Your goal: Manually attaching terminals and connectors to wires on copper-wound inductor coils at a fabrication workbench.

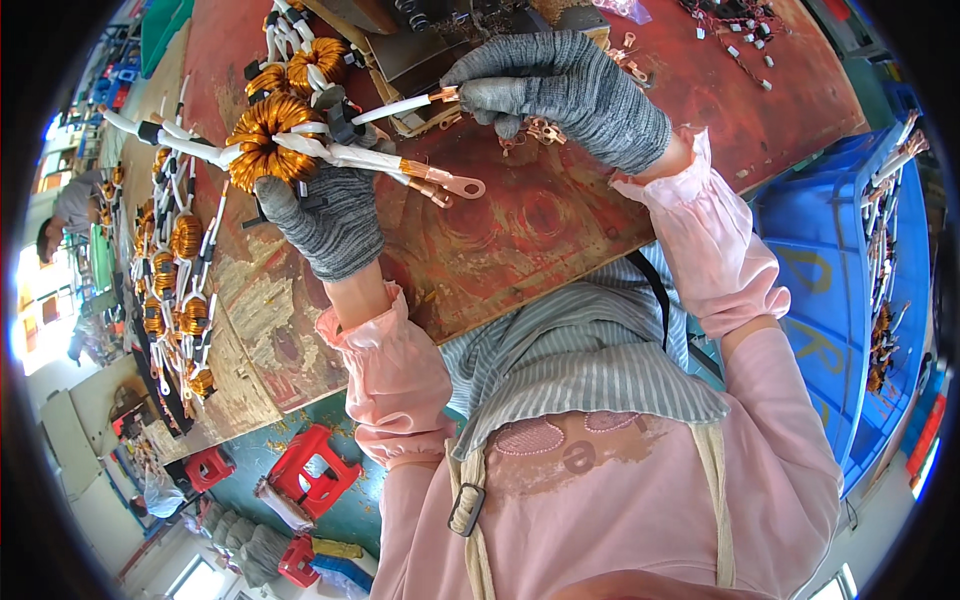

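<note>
Toroidal copper coil [252, 135] was above the table [530, 235], left of centre, in the left hand [338, 225], its fingers mostly hidden. The right hand's [580, 95] fingers pinched a white lead's [392, 109] copper end. Probably this end was being prepared; next move called for steady alignment.

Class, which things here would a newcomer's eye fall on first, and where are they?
First, the copper-coloured ring coil with white leads, held in the gloved left hand at upper left. To its right, the gloved right hand pinches the copper end of one white lead. A big blue crate at the right edge and a bright red stool at lower left also draw the eye.
</note>
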`<action>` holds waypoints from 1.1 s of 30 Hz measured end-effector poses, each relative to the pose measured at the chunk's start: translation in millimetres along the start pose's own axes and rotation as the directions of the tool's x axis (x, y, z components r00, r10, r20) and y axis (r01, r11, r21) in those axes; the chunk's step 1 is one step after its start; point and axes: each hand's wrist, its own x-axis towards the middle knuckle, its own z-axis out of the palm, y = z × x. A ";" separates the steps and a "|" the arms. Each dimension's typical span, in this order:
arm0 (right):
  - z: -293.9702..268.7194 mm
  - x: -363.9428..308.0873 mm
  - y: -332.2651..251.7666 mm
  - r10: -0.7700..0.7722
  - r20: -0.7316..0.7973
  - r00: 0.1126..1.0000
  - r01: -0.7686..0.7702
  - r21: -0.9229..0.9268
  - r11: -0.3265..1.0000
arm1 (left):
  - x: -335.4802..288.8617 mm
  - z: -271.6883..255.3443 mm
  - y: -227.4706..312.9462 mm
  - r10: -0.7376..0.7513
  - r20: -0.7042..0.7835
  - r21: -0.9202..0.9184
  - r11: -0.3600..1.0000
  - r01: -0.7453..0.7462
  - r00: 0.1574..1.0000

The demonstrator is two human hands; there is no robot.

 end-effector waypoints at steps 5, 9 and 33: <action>-17.7 5.5 3.7 -0.013 -0.048 0.999 0.014 0.019 1.000 | 4.3 25.2 -7.3 0.022 0.025 0.070 0.997 -0.024 0.999; -28.3 16.5 10.4 -0.108 -0.121 0.987 0.102 -0.060 0.993 | 14.5 27.5 -6.1 0.040 0.109 0.226 0.972 -0.064 0.993; -49.6 50.4 14.7 0.040 -0.240 0.970 -0.072 -0.126 0.989 | 24.3 33.3 -23.8 0.106 0.014 0.306 0.946 -0.105 0.994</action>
